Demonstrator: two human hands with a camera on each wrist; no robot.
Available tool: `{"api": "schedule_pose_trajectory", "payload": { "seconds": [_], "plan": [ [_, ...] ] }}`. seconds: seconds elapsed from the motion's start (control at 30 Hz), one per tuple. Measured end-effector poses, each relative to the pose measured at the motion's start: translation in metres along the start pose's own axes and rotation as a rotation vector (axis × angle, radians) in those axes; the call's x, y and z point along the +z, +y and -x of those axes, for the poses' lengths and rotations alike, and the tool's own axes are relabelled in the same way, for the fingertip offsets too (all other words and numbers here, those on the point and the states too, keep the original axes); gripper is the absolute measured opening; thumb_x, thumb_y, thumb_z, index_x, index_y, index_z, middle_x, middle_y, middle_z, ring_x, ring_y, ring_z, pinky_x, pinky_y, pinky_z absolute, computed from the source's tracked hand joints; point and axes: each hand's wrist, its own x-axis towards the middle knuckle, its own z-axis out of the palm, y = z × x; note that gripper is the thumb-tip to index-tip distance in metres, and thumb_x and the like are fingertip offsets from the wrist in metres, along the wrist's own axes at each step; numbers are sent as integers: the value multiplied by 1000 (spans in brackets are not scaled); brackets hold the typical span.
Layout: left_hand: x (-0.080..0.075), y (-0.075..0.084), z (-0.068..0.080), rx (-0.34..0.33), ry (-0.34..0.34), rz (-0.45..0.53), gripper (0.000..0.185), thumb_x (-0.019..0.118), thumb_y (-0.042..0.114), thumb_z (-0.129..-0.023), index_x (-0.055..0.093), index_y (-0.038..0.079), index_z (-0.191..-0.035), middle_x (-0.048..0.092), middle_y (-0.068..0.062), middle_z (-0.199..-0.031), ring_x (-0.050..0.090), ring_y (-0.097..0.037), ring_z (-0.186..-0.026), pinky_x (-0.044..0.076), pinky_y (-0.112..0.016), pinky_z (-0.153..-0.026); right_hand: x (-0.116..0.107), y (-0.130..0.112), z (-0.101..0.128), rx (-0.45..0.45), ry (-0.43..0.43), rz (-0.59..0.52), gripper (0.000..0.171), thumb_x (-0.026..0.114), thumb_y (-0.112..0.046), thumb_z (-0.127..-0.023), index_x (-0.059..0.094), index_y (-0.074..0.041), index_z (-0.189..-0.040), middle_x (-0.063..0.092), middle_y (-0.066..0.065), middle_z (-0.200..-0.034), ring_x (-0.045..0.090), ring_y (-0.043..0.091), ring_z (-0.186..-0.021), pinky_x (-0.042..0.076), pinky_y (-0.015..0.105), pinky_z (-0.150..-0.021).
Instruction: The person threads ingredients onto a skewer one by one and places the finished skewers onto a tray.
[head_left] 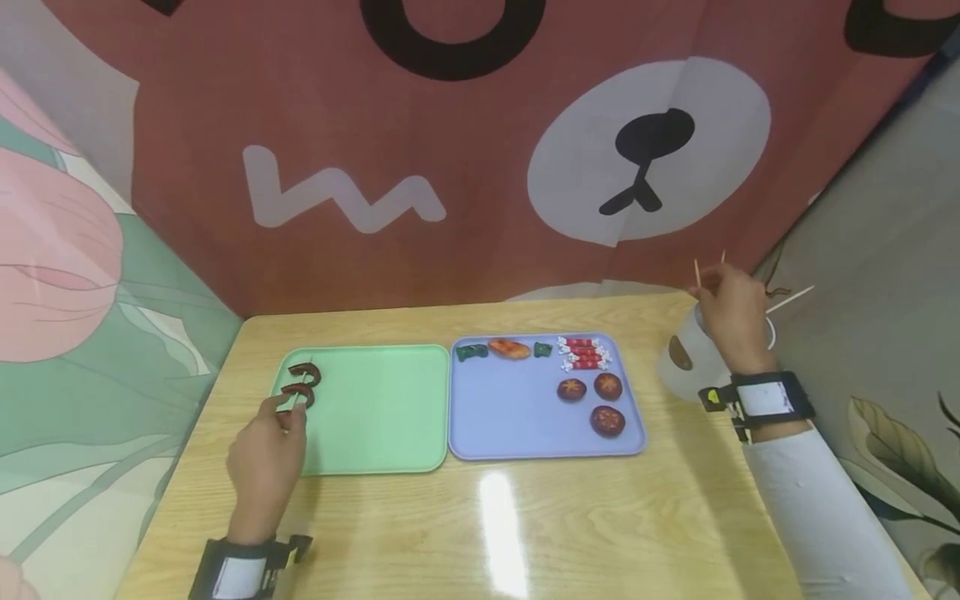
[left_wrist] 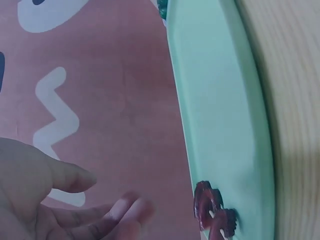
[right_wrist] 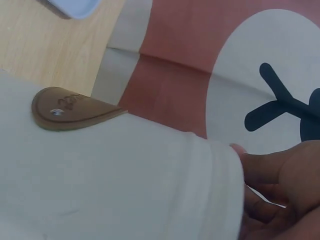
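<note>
While our right hand (head_left: 731, 312) pinches skewer sticks (head_left: 697, 273) over the white cup (head_left: 678, 358), only the left wrist view shows our left hand (left_wrist: 45, 200) released beside the loaded skewer (left_wrist: 214, 217) on the green tray (left_wrist: 220, 100).

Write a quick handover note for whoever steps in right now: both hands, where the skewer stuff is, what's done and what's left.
Left hand: rests at the loaded skewer on the green tray; whether its grip closes on the stick is unclear.
Right hand: at the white cup, pinching a bamboo stick.
Blue tray: three mushrooms, crab sticks, green pieces, an orange piece.
Done: one skewer with two brown pieces.
Left: everything on the blue tray is unskewered.
</note>
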Motion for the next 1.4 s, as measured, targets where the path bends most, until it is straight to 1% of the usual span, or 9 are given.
{"api": "schedule_pose_trajectory", "payload": {
  "seconds": [0.33,0.43,0.57,0.73,0.87,1.03,1.17,1.3,1.4],
  "plan": [
    [2,17,-1,64,-30,133,35,51,21,-107,62,-2,-130,72,-13,-79,60,-16,-55,38,-25,-44,-6,3,0,9,4,-44,20,64,-1,-98,68,10,-114,72,32,-104,70,45,-91,37,16,-66],
    [1,32,-4,139,-28,226,32,49,22,-109,61,1,-130,73,-11,-83,69,-18,-66,46,-20,-49,-23,-7,2,25,61,-75,24,63,-7,-101,67,8,-119,72,31,-109,69,18,-84,32,6,-64],
    [3,63,-3,321,47,389,24,54,15,-107,60,2,-127,73,-8,-89,71,-20,-74,49,-12,-60,-53,-36,8,-40,273,-144,23,68,-12,-99,70,5,-116,74,22,-109,48,-19,-80,36,4,-69],
    [13,111,8,678,104,554,27,65,-2,-97,61,-1,-123,72,-10,-97,70,-21,-87,54,-13,-76,-81,-87,21,-121,436,-422,15,77,-10,-92,75,-1,-104,72,-7,-95,63,-7,-87,50,8,-80],
    [20,148,26,827,-35,588,39,69,1,-95,60,2,-132,72,-9,-111,70,-22,-102,59,-25,-90,-76,-125,41,-143,243,-753,18,79,-1,-88,72,4,-104,72,-7,-93,68,7,-82,56,15,-78],
    [27,176,45,815,-223,533,50,72,14,-95,56,4,-141,71,-9,-128,69,-23,-117,59,-36,-99,-41,-159,66,-115,-120,-937,21,78,-3,-90,67,5,-106,74,0,-92,72,12,-82,62,23,-78],
    [34,184,53,765,-227,503,44,77,12,-90,65,0,-130,77,-10,-114,75,-21,-103,63,-32,-89,-17,-175,79,-102,-292,-987,17,76,-7,-92,67,0,-104,71,2,-94,74,17,-84,64,30,-81],
    [35,183,56,716,-191,486,22,77,4,-88,75,-1,-109,80,-8,-92,78,-15,-82,63,-22,-75,-4,-185,84,-86,-349,-1027,14,76,-5,-92,67,-2,-102,71,2,-95,74,17,-88,64,32,-83],
    [34,178,57,676,-167,470,13,76,1,-88,77,0,-101,80,-7,-85,77,-12,-74,63,-19,-70,3,-182,85,-70,-397,-929,17,77,-8,-92,67,-4,-106,72,4,-99,73,18,-93,64,35,-87]
  ]
}}
